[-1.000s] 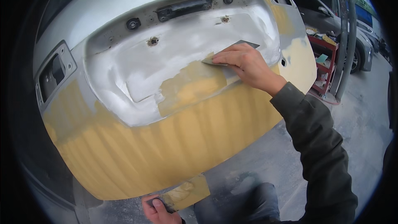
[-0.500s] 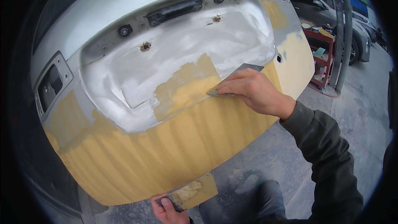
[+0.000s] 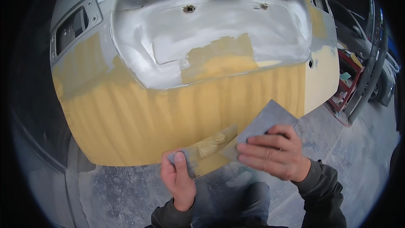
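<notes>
A flat plate with yellow body filler [image 3: 206,145] heaped on it is gripped in my left hand [image 3: 180,177], thumb on top and fingers beneath. My right hand [image 3: 274,153] holds a thin grey spreader [image 3: 270,120], fingers spread across its face. The spreader's lower edge, smeared yellow, is close to the plate's right end; whether they touch I cannot tell. Both tools are in front of the lower edge of a car tailgate [image 3: 168,114], coated with streaky yellow filler. Above that, the recessed panel [image 3: 190,38] is sanded whitish grey with a filler patch [image 3: 223,61] along its lower edge.
Lamp openings [image 3: 72,29] cut into the tailgate's side. At the right stand a red tool cart [image 3: 350,80], grey upright posts [image 3: 373,63] and a parked car [image 3: 386,84]. Below lies a dusty, stained concrete floor [image 3: 122,194].
My right hand has left the recess edge with the spreader and come down to the filler plate. My left hand has raised the plate. The view has shifted, putting the tailgate higher.
</notes>
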Demonstrator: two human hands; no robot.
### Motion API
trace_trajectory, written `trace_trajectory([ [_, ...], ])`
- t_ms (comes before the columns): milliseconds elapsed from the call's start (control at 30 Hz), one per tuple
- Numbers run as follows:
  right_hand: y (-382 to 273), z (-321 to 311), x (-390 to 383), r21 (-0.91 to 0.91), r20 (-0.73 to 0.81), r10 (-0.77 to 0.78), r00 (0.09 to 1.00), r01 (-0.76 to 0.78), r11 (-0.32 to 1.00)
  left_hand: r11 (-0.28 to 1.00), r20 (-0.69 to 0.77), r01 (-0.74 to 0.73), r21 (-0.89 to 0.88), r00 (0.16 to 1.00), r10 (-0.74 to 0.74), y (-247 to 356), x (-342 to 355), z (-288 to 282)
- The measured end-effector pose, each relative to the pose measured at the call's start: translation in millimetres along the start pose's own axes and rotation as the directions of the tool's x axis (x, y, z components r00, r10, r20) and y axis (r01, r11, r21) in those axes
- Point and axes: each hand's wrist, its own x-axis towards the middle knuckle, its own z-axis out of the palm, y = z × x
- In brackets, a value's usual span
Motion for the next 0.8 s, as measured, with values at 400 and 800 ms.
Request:
trace_trajectory([
  [400, -7, 2, -7, 0.132, 0.186, -0.062, 0.981, 0.038, 0.991, 0.996, -0.226, -0.087, 0.021, 0.97, 0.089, 3, 8, 10],
  [800, 184, 26, 32, -0.133, -0.165, 0.261, 0.951, -0.284, 0.95, 0.997, -0.244, -0.064, -0.038, 0.968, 0.053, 11, 2, -29],
])
